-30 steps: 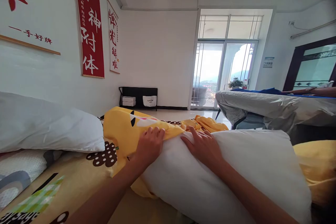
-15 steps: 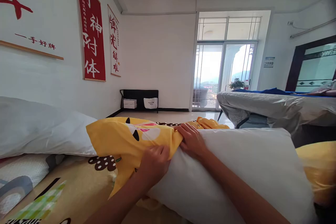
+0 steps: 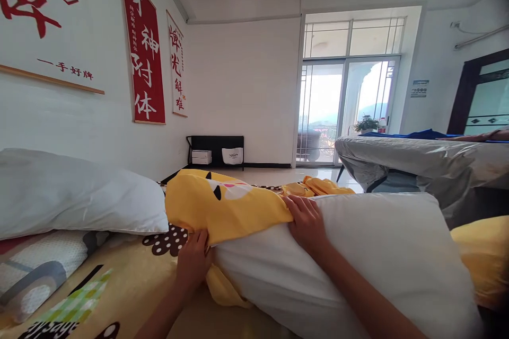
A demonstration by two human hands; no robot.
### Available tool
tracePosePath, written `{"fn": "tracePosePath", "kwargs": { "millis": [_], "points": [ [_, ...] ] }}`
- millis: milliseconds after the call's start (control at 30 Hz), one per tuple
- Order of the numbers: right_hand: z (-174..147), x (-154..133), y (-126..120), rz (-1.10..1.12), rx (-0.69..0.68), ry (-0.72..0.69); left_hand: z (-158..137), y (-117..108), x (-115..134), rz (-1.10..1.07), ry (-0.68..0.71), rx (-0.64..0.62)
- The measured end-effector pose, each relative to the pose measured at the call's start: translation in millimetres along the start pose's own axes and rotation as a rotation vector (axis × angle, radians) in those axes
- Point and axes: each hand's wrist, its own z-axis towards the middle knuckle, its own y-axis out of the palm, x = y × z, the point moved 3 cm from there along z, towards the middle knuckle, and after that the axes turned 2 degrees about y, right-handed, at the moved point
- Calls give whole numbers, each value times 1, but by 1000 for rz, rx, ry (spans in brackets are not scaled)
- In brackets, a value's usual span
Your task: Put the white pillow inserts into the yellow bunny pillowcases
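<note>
A yellow pillowcase (image 3: 238, 217) with a printed cartoon face covers the left end of a white pillow (image 3: 377, 243). The rest of that pillow lies bare toward the right. Low on the left, my left hand (image 3: 194, 259) is closed on the pillowcase's near edge. My right hand (image 3: 308, 222) grips the pillowcase's opening at the top of the pillow, fingers curled over the edge. Part of the yellow cloth hangs below the pillow beside my left hand. What lies inside the case's far end is hidden.
Another white pillow (image 3: 79, 193) lies at the left on a patterned bedspread (image 3: 131, 265). Yellow fabric (image 3: 483, 254) bulges at the right edge. More crumpled yellow cloth (image 3: 318, 186) lies behind the pillow. A plastic-covered table (image 3: 417, 156) stands at the back right.
My left hand has moved left and down along the pillowcase edge. The case now sits further over the pillow's end, its left part rounder. My right hand has shifted slightly right.
</note>
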Motion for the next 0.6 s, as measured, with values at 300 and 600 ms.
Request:
{"fn": "tracePosePath", "kwargs": {
  "millis": [300, 600],
  "points": [
    [38, -8, -9, -274, -604, 59, 16, -36, 18, -633, -256, 36],
    [114, -4, -18, -160, -670, 159, 61, -129, 0, -483, -352, 83]
  ]
}}
